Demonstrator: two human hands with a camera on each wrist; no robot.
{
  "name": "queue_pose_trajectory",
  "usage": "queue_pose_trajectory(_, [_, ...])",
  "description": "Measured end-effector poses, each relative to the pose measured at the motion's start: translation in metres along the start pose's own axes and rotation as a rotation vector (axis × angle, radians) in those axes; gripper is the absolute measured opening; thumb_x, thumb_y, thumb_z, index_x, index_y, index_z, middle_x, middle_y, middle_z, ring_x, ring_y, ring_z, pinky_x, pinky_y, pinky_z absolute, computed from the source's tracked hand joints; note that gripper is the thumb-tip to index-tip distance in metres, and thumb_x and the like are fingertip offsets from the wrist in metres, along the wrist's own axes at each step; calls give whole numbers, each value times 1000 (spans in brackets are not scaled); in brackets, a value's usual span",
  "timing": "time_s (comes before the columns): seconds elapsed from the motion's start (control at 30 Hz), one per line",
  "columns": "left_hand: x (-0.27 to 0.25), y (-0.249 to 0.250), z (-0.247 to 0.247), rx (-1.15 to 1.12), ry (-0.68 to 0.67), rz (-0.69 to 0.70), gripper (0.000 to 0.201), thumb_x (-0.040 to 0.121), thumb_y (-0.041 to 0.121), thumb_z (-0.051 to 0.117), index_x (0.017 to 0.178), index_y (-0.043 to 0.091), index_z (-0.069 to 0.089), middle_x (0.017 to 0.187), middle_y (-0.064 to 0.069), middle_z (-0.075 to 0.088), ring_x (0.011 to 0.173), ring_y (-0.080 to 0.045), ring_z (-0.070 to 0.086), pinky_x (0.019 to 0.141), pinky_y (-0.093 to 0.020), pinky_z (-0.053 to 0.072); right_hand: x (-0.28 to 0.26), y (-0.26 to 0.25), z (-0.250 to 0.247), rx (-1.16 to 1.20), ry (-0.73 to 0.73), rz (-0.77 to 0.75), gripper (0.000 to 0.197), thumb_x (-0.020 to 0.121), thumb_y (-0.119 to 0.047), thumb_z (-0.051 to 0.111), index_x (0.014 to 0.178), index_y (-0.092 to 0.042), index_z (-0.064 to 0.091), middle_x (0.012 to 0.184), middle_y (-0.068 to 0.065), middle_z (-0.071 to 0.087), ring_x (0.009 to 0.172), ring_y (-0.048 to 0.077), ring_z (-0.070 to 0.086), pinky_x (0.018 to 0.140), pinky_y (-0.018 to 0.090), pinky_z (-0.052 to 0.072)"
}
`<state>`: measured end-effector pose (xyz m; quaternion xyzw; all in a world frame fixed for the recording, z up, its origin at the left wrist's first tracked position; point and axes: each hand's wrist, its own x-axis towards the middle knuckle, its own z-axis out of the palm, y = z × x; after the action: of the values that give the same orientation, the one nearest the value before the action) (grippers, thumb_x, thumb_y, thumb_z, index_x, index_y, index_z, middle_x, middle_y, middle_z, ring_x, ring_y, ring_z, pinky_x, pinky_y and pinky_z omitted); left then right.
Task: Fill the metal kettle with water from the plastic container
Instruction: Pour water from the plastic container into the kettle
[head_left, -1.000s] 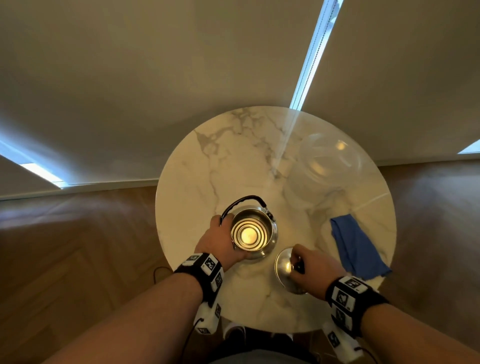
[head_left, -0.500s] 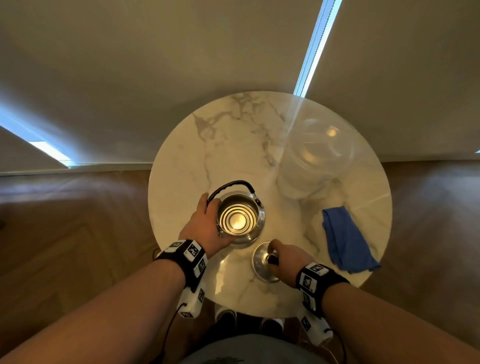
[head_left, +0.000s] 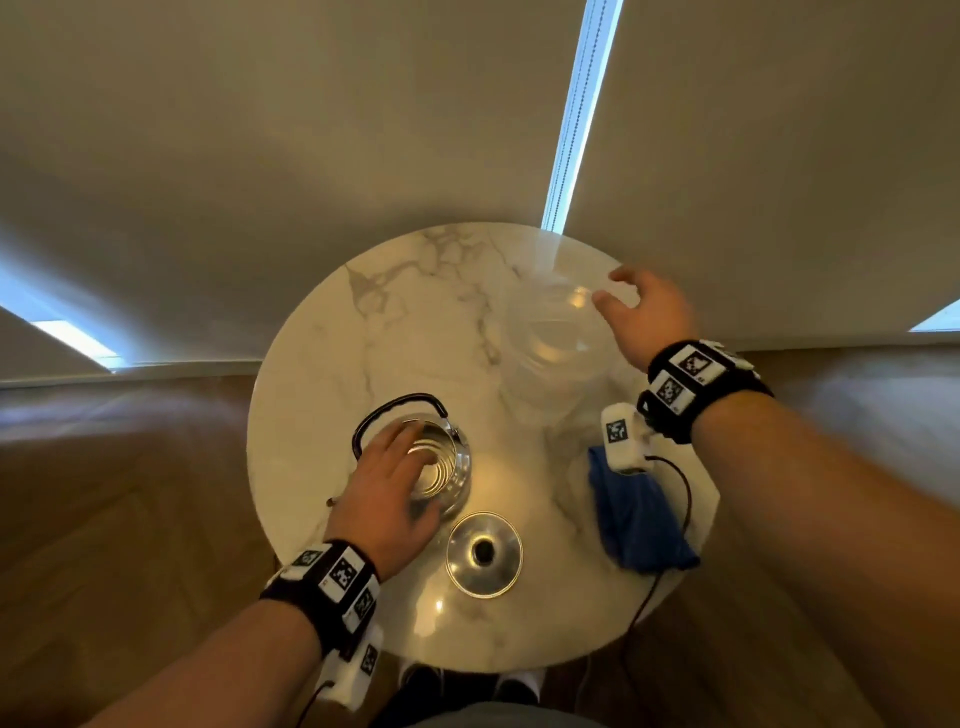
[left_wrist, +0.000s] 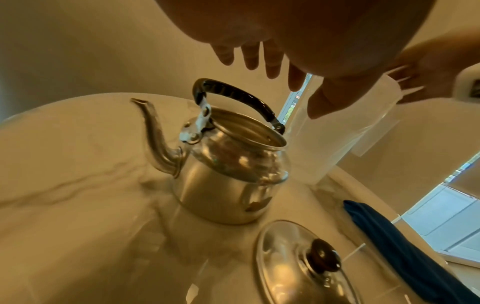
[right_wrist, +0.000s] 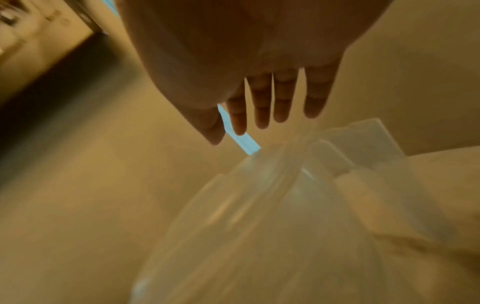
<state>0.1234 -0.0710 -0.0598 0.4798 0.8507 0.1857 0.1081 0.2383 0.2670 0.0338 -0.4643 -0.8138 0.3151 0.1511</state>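
Note:
The metal kettle (head_left: 447, 467) (left_wrist: 228, 174) stands open on the round marble table (head_left: 322, 364), its black handle tipped to the far side and its spout (left_wrist: 155, 135) pointing left. My left hand (head_left: 389, 488) (left_wrist: 262, 61) hovers above it with straight, spread fingers, holding nothing. The kettle lid (head_left: 484, 553) (left_wrist: 306, 261) lies on the table in front. At the far right stands the clear plastic container (head_left: 550, 353) (right_wrist: 285, 216) (left_wrist: 335, 131). My right hand (head_left: 631, 317) (right_wrist: 262, 111) is open just over its right rim.
A blue cloth (head_left: 636, 517) (left_wrist: 405, 242) lies on the table's right side, under my right forearm. A wrist cable (head_left: 670, 540) trails off the table's edge. Wooden floor surrounds the table; blinds hang behind it.
My right hand let go of the lid, left it on the table, and moved up right to the container. My left hand lifted off the kettle's side and opened above it.

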Motion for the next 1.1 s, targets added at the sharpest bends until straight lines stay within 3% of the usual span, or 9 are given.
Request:
queue_pose_trajectory(0.1, [3, 15, 8, -55, -36, 24, 41, 82, 54, 52, 116, 33, 62, 148, 12, 47, 142, -11, 39, 115, -36, 41, 7, 10, 8, -110, -212, 62, 67, 95, -59, 54, 152, -25, 43, 152, 9, 52, 134, 33, 52, 108, 42, 41])
queue_pose_trajectory(0.23, [2, 28, 12, -59, -51, 38, 37, 84, 43, 60, 118, 31, 65, 138, 16, 54, 129, -5, 51, 105, -22, 47, -4, 21, 6, -138, -198, 69, 85, 87, -74, 51, 154, -22, 41, 149, 10, 54, 131, 33, 54, 107, 45, 43])
queue_pose_trajectory(0.33, [1, 33, 13, -56, -97, 30, 34, 85, 40, 61, 118, 32, 64, 137, 19, 52, 128, -1, 49, 103, -18, 45, -25, 33, 1, -19, -191, 114, 95, 79, -83, 52, 155, -28, 38, 145, 7, 57, 126, 31, 57, 104, 44, 46])
queue_pose_trajectory(0.47, [5, 40, 16, -88, -121, -19, 33, 87, 45, 59, 119, 38, 61, 139, 24, 49, 132, 1, 45, 105, -19, 44, -65, 48, 3, 350, -235, 178, 89, 71, -86, 61, 148, -45, 41, 134, -6, 65, 116, 25, 65, 100, 46, 51])
queue_pose_trajectory(0.6, [15, 49, 18, -128, -159, -57, 27, 87, 47, 55, 113, 43, 58, 140, 28, 48, 132, 3, 45, 108, -25, 45, -85, 61, 14, 618, -210, 175, 66, 82, -64, 70, 143, -52, 45, 114, -10, 74, 97, 18, 74, 87, 44, 61])
queue_pose_trajectory(0.73, [28, 58, 13, -227, -205, -129, 39, 75, 55, 49, 113, 47, 52, 133, 27, 53, 120, 1, 55, 102, -29, 51, -89, 68, 21, 755, -144, 184, 63, 88, -47, 73, 144, -55, 45, 108, -3, 78, 98, 27, 74, 91, 51, 59])
queue_pose_trajectory(0.87, [44, 69, 6, -209, -211, -122, 48, 78, 57, 59, 124, 47, 48, 132, 25, 53, 119, -1, 55, 102, -32, 52, -85, 69, 19, 846, -108, 257, 76, 76, -47, 81, 144, -49, 50, 107, 3, 78, 88, 28, 69, 92, 57, 58])
queue_pose_trajectory(1.0, [58, 84, -7, -358, -165, -231, 64, 80, 65, 61, 137, 41, 44, 128, 18, 54, 116, -3, 56, 100, -34, 53, -88, 65, 3, 865, -141, 237, 75, 82, -31, 82, 149, -35, 50, 88, 6, 70, 79, 25, 57, 93, 61, 53])
queue_pose_trajectory(1.1, [63, 88, -15, -625, -134, -256, 86, 72, 83, 53, 143, 36, 41, 139, 18, 52, 122, -4, 56, 105, -38, 51, -96, 60, -18, 910, -216, 189, 84, 69, -45, 87, 146, -37, 54, 99, 4, 78, 80, 29, 55, 91, 61, 53])
